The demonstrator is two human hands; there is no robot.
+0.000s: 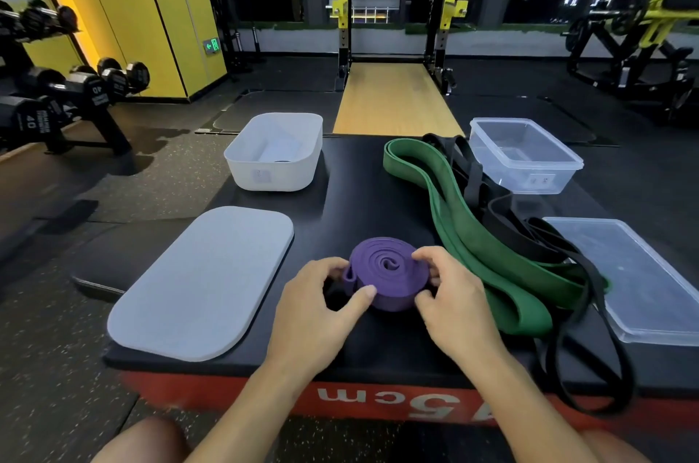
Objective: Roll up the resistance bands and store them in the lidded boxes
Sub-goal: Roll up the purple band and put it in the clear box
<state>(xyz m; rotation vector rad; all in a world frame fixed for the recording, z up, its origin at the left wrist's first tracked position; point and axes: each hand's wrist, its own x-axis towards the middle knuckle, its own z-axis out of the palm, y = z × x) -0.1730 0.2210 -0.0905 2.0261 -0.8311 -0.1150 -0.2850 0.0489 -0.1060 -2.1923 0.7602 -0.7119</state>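
One black platform point(359, 175) is loaded with everything; a grey lid point(200, 284) is laid at nine o'clock, a clear lid point(643, 281) at three; a green band point(472, 247) and black bands point(529, 235) are heaped at two; a white box point(276, 156) is set at eleven, a clear box point(525, 156) at one; centrally, the coiled purple band point(386, 273) is clamped between the left hand point(317, 315) and right hand point(454, 307), fingers curled round its rim.

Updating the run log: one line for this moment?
stage: purple band nearly rolled | left hand, right hand: gripping it | green band, black bands: loose | white box, clear box: open
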